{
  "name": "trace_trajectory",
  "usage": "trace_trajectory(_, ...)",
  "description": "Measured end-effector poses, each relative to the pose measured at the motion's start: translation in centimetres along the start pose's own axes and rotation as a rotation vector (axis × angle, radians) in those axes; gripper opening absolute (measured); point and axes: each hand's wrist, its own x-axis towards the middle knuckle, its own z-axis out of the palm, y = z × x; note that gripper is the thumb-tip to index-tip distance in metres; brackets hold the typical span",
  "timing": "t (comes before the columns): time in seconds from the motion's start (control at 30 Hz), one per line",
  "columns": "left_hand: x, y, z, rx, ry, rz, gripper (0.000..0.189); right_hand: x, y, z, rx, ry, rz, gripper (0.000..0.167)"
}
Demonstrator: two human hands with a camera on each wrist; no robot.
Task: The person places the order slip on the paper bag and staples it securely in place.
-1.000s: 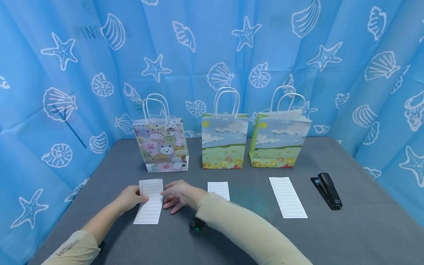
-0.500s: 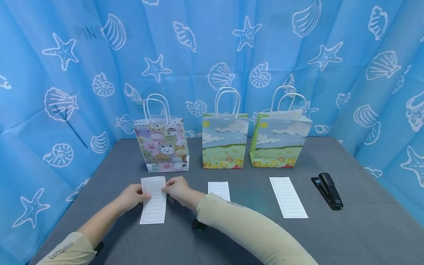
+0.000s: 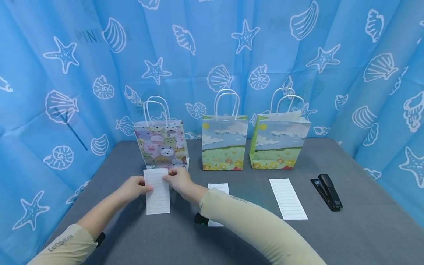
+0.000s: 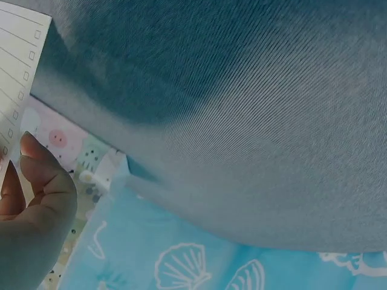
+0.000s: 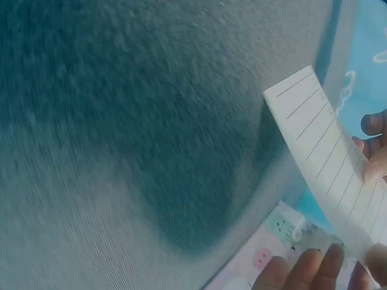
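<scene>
A lined white paper slip (image 3: 158, 198) with small checkboxes is held up off the table, in front of the animal-print paper bag (image 3: 162, 145). My left hand (image 3: 133, 188) pinches its left edge, thumb on the front. At its upper right edge my right hand (image 3: 180, 181) pinches it too. In the right wrist view the slip (image 5: 320, 145) bends slightly between both hands, and the right hand's other fingers (image 5: 305, 272) spread out behind it. The slip's top overlaps the bottom of the bag; I cannot tell whether they touch.
Two meadow-print paper bags, one in the middle (image 3: 224, 143) and one at right (image 3: 279, 141), stand along the back. Another slip (image 3: 288, 198) lies before the right bag, and one (image 3: 218, 188) is partly under my right sleeve. A black stapler (image 3: 327, 192) lies far right.
My right hand has gone from loose fingers beside the slip to pinching its right edge. Both hands have lifted the slip and moved it toward the animal-print bag, slightly rightward.
</scene>
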Motion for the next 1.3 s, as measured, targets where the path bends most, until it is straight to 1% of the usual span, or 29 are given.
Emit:
trace_trajectory(0.1,0.1,0.3,-0.3,-0.005,0.027,0.014,0.023,0.4,-0.5,-0.4,-0.009,0.013,-0.014,0.011)
trace_trajectory(0.23,0.4,0.6,-0.5,-0.016,0.091,0.028,0.029,0.8,-1.2,-0.9,-0.017,0.024,-0.020,0.011)
trace_trajectory(0.3,0.6,0.7,-0.5,-0.039,0.125,0.040,0.035,0.9,-1.6,-1.1,-0.024,0.026,-0.016,0.011)
trace_trajectory(0.37,0.7,1.0,-0.6,-0.074,0.159,0.038,0.040,1.0,-2.0,-1.2,-0.024,0.027,-0.019,0.011)
trace_trajectory(0.47,0.9,1.5,-0.7,-0.118,0.206,0.019,0.044,1.2,-2.9,-1.5,-0.031,0.034,-0.034,0.013)
trace_trajectory(0.6,1.2,2.5,-0.9,-0.171,0.231,-0.004,0.048,1.5,-4.1,-1.8,-0.029,0.054,-0.055,0.014)
trace_trajectory(0.73,1.5,3.2,-1.3,-0.200,0.251,0.007,0.051,1.7,-5.1,-2.0,-0.011,0.069,-0.075,0.015)
trace_trajectory(0.87,1.8,3.9,-1.7,-0.203,0.298,0.025,0.050,1.9,-5.9,-2.2,0.011,0.083,-0.084,0.015)
trace_trajectory(0.97,2.1,4.4,-2.1,-0.211,0.335,0.023,0.048,2.1,-6.3,-2.2,0.019,0.093,-0.086,0.014)
trace_trajectory(1.1,2.4,4.8,-2.6,-0.233,0.364,0.012,0.048,2.3,-6.7,-2.2,0.008,0.106,-0.096,0.014)
trace_trajectory(1.3,2.8,5.5,-3.3,-0.237,0.401,0.025,0.046,2.7,-7.4,-2.5,0.014,0.124,-0.160,0.013)
